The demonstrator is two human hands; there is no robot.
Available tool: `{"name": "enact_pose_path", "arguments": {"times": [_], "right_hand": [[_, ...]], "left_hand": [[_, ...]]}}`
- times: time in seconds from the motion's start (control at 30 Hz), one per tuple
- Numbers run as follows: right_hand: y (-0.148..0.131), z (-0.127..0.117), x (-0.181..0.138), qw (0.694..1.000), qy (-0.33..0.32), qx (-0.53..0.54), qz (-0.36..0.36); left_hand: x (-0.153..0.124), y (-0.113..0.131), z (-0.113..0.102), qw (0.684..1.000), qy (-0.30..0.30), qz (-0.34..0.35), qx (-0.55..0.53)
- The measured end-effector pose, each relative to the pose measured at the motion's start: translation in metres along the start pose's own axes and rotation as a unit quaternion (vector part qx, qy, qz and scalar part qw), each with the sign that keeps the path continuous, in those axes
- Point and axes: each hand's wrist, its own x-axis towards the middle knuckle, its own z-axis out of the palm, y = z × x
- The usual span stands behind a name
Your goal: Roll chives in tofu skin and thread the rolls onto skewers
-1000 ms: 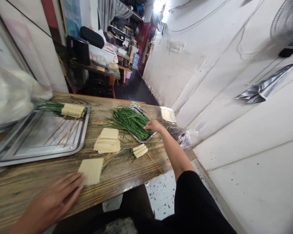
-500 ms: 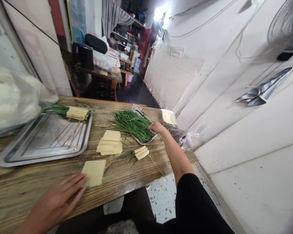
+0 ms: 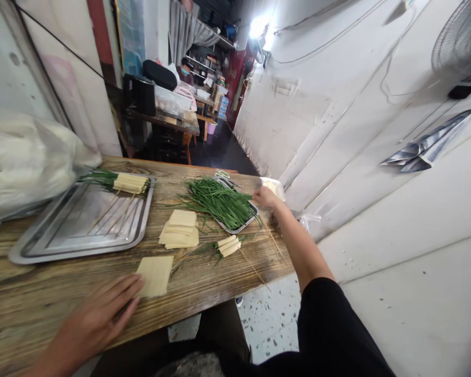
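My left hand (image 3: 96, 317) lies flat on the wooden table (image 3: 31, 283), fingers stretched, fingertips on a single pale tofu sheet (image 3: 156, 275). My right hand (image 3: 265, 198) reaches to the right edge of a metal tray (image 3: 235, 229) heaped with green chives (image 3: 220, 201). Its fingers are curled, and thin strands trail below it; I cannot make out what they are. A stack of tofu sheets (image 3: 179, 230) sits mid-table. A rolled tofu-and-chive skewer (image 3: 227, 245) lies beside it.
A large steel tray (image 3: 143, 222) at left holds finished skewers (image 3: 131, 183). A white plastic bag (image 3: 23, 162) bulges at far left. A small container (image 3: 278, 188) and scissors (image 3: 222, 174) lie past the chives. A white wall runs along the right. A person (image 3: 186, 70) sits far back.
My right hand has moved from the front of the chive heap to its right edge, toward the small container. My left hand stays flat by the tofu sheet.
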Motion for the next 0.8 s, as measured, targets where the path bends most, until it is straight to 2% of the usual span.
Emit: {"name": "enact_pose_path", "arguments": {"times": [0.1, 0.27, 0.4, 0.47, 0.5, 0.57, 0.63, 0.67, 0.73, 0.8], "right_hand": [[-0.003, -0.023, -0.006, 1.000, 0.017, 0.020, -0.001], [-0.023, -0.050, -0.021, 0.997, 0.033, 0.075, -0.014], [-0.061, -0.045, -0.040, 0.993, 0.008, 0.099, -0.057], [-0.091, -0.030, -0.051, 0.986, -0.048, 0.088, -0.133], [-0.108, -0.020, -0.057, 0.975, -0.084, 0.069, -0.192], [-0.145, 0.002, -0.067, 0.939, -0.151, 0.012, -0.309], [-0.177, 0.024, -0.075, 0.903, -0.195, -0.021, -0.383], [-0.191, 0.035, -0.078, 0.890, -0.221, -0.029, -0.399], [-0.209, 0.053, -0.080, 0.881, -0.272, -0.012, -0.387], [-0.217, 0.067, -0.079, 0.879, -0.328, 0.046, -0.344]], "left_hand": [[0.008, 0.002, -0.005, 0.999, 0.034, 0.001, 0.012], [0.028, -0.010, -0.025, 0.996, 0.044, 0.023, 0.073], [0.073, -0.015, -0.050, 0.992, 0.055, 0.026, 0.107], [0.106, -0.003, -0.058, 0.991, 0.064, 0.012, 0.113], [0.123, 0.005, -0.059, 0.993, 0.053, 0.016, 0.109], [0.155, 0.025, -0.059, 0.996, 0.014, -0.022, 0.089], [0.177, 0.040, -0.056, 0.994, -0.075, -0.072, 0.022], [0.183, 0.044, -0.055, 0.985, -0.118, -0.123, -0.013], [0.188, 0.045, -0.057, 0.950, -0.198, -0.226, -0.086], [0.185, 0.038, -0.063, 0.918, -0.236, -0.283, -0.149]]}}
